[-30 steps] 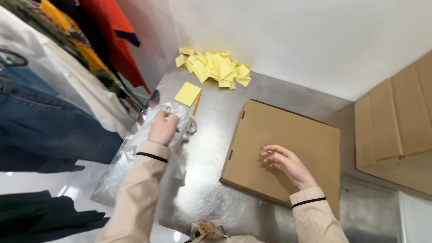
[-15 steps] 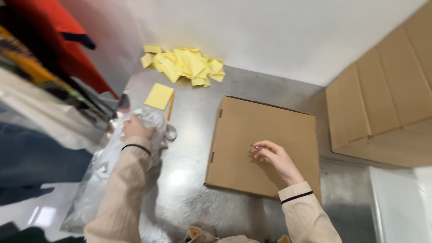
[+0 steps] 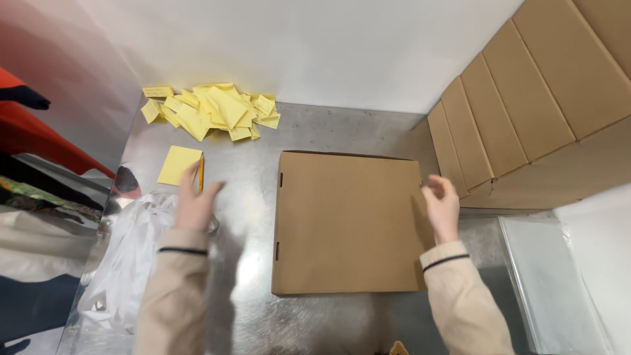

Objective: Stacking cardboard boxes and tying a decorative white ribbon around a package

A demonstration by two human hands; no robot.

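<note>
A flat square brown cardboard box (image 3: 348,223) lies closed at the centre of the shiny steel tabletop (image 3: 328,128). The right hand (image 3: 442,205) hovers at the box's 3 o'clock edge, fingers loosely curled and open, gripping nothing. The left hand (image 3: 195,202), blurred, is spread open and empty at 9 o'clock of the box, above crumpled clear plastic wrap (image 3: 128,263). Just beyond it at 12 o'clock lie a square yellow notepad (image 3: 178,164) and a thin orange pencil (image 3: 201,172). A heap of loose yellow paper slips (image 3: 213,110) sits at 11 o'clock of the box.
</note>
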